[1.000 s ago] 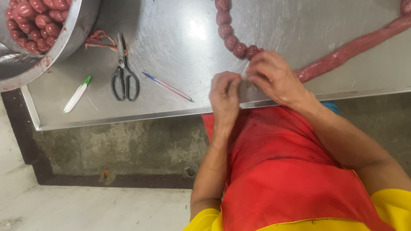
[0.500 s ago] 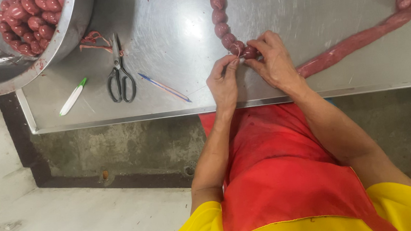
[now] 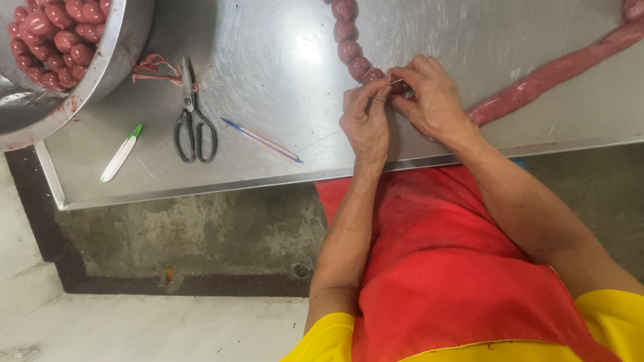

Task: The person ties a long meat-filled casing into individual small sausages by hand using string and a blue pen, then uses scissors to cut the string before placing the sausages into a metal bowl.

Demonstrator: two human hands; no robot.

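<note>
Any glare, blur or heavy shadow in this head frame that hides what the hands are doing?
Head view: a bright glare patch on the steel table beside the sausage chain; left hand and right hand are sharp and evenly lit, though the string between the fingers is too thin to make out; the bowl casts a soft shadow toward the scissors.

The fingers (image 3: 388, 91) hide the sausage link (image 3: 373, 76) they pinch; bowl (image 3: 120, 44) is cropped.

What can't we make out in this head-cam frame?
- Head view: fingertips of the left hand and right hand cover the pinch point on the sausage chain; any string is too thin to trace.
- Bowl, chain and unlinked sausage are cut off by the frame's top and right edges.
</note>
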